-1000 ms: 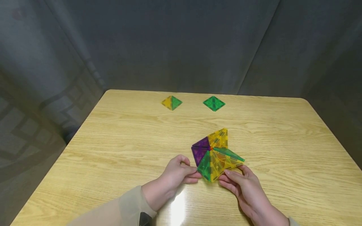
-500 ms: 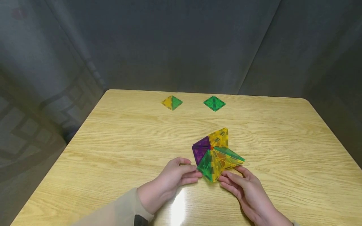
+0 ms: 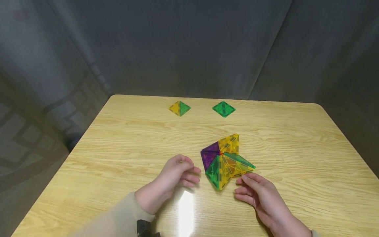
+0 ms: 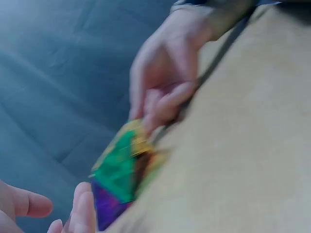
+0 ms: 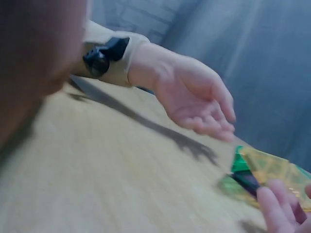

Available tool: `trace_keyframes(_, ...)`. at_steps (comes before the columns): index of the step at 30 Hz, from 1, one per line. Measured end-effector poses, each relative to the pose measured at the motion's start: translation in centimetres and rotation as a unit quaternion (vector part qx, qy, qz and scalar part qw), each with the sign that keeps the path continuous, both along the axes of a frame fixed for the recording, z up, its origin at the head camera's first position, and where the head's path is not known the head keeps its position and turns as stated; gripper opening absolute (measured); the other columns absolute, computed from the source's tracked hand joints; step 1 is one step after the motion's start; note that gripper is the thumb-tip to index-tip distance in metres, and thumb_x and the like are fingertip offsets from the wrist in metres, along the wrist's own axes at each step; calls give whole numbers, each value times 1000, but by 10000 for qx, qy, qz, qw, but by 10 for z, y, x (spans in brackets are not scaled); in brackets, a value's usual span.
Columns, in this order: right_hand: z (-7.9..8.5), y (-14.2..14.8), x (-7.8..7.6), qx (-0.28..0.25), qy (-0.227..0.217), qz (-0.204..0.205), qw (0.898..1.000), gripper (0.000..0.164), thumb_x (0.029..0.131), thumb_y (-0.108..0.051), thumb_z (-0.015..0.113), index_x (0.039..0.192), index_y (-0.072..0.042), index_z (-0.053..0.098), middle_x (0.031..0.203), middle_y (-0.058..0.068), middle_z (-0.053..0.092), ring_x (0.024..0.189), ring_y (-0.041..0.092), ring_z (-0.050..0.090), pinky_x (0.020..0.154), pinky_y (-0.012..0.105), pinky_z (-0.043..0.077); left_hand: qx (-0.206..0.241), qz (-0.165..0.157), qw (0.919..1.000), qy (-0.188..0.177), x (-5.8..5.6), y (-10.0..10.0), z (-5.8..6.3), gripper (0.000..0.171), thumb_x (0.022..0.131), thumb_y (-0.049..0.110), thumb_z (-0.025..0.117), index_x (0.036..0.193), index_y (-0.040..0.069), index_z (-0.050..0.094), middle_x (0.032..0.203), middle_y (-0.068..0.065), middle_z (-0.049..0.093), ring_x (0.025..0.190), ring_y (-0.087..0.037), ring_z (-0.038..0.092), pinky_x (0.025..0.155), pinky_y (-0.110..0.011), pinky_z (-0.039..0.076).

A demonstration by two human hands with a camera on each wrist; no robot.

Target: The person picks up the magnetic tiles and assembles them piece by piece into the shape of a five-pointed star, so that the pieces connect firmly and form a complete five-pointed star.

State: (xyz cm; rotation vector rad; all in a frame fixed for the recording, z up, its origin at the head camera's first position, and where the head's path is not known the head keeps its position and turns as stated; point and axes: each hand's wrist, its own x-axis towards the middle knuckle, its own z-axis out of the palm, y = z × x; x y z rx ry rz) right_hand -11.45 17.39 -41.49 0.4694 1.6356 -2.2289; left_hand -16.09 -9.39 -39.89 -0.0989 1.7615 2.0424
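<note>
A star-like build of translucent magnetic tiles (image 3: 226, 164) stands at the middle of the table, with purple, green and yellow triangles meeting at a raised centre. To its left is my left hand (image 3: 177, 174), fingers loosely bent, with a gap between its fingertips and the purple and green tiles. My right hand (image 3: 263, 194) lies at the build's near right side. Its thumb tip is right at the lower edge of a yellow tile, and the other fingers are relaxed just below. In the right wrist view the build (image 5: 267, 167) is partly covered by the right fingers (image 5: 277, 204).
Two flat tile diamonds lie near the table's far edge: a yellow and green one (image 3: 179, 108) and an all-green one (image 3: 224, 109). The wooden table (image 3: 118, 141) has dark grey curtains (image 3: 189, 49) behind it and at both sides.
My left hand has come off the green tile and moved left and away. The right hand has shifted right along the build's near edge. The build stays in nearly the same spot.
</note>
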Motion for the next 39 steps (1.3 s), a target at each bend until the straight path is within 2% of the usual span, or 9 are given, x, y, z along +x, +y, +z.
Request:
trace_keyframes(3, 0, 7, -8, -10, 18, 442, 9990, 20, 105, -22, 52, 105, -2, 51, 87, 6, 65, 70, 16, 67, 74, 36, 60, -273, 232, 9990, 266, -9, -8, 11, 24, 97, 10, 52, 116, -4, 48, 102, -19, 69, 69, -19, 68, 59, -29, 58)
trace_keyframes(5, 0, 12, -13, -65, 120, 763, 9970, 23, 105, -26, 51, 103, -3, 50, 84, 5, 64, 68, 14, 66, 73, 35, 60, -325, 298, 9985, 334, -13, -12, 17, 27, 97, 11, 54, 118, -4, 48, 104, -18, 69, 69, -18, 68, 59, -27, 56)
trace_keyframes(12, -2, 35, -35, -473, 445, 1812, 9813, 24, 106, -25, 49, 107, -2, 52, 87, 5, 67, 72, 15, 68, 74, 35, 60, -336, -53, 9990, 277, -12, -21, 22, 35, 94, 11, 60, 123, -6, 48, 110, -20, 67, 72, -18, 68, 63, -28, 56)
trace_keyframes(15, -2, 51, -51, -589, 591, 2619, 9615, 25, 108, -20, 43, 102, -1, 58, 85, 5, 69, 71, 15, 69, 73, 34, 60, -349, -367, 9982, 308, -10, -25, 21, 37, 94, 13, 63, 122, -6, 48, 114, -22, 65, 75, -19, 67, 66, -29, 57)
trace_keyframes(19, -2, 72, -77, -598, 701, 3739, 9229, 29, 109, -13, 36, 100, -1, 62, 87, 7, 69, 73, 15, 69, 71, 34, 60, -405, -613, 9965, 389, -9, -29, 21, 38, 93, 15, 64, 121, -7, 49, 115, -22, 64, 77, -19, 67, 67, -29, 57)
trace_keyframes(23, -2, 82, -101, -522, 774, 4369, 8946, 26, 108, -7, 35, 102, 2, 59, 87, 8, 68, 72, 16, 69, 67, 34, 60, -494, -690, 9955, 423, -10, -32, 22, 39, 93, 15, 65, 120, -8, 49, 111, -21, 64, 77, -19, 67, 66, -28, 56)
trace_keyframes(25, 0, 82, -111, -444, 861, 4496, 8879, 26, 108, -6, 35, 101, 2, 59, 87, 8, 68, 72, 16, 69, 67, 34, 60, -527, -697, 9953, 418, -11, -33, 22, 39, 92, 16, 65, 120, -8, 50, 110, -21, 64, 76, -19, 67, 66, -28, 56)
trace_keyframes(33, 5, 66, -142, 225, 1033, 4197, 9015, 22, 107, -11, 43, 90, -6, 56, 76, 2, 60, 64, 14, 61, 66, 34, 60, -651, -652, 9950, 380, -17, -36, 21, 38, 92, 16, 66, 120, -7, 51, 112, -21, 64, 78, -21, 67, 69, -30, 57)
trace_keyframes(39, 7, 53, -158, 734, 1107, 4084, 9031, 22, 105, -14, 49, 86, -5, 52, 70, 2, 53, 55, 13, 52, 61, 32, 58, -734, -592, 9945, 460, -24, -37, 21, 38, 94, 16, 64, 120, -7, 51, 113, -22, 64, 77, -19, 66, 68, -29, 56)
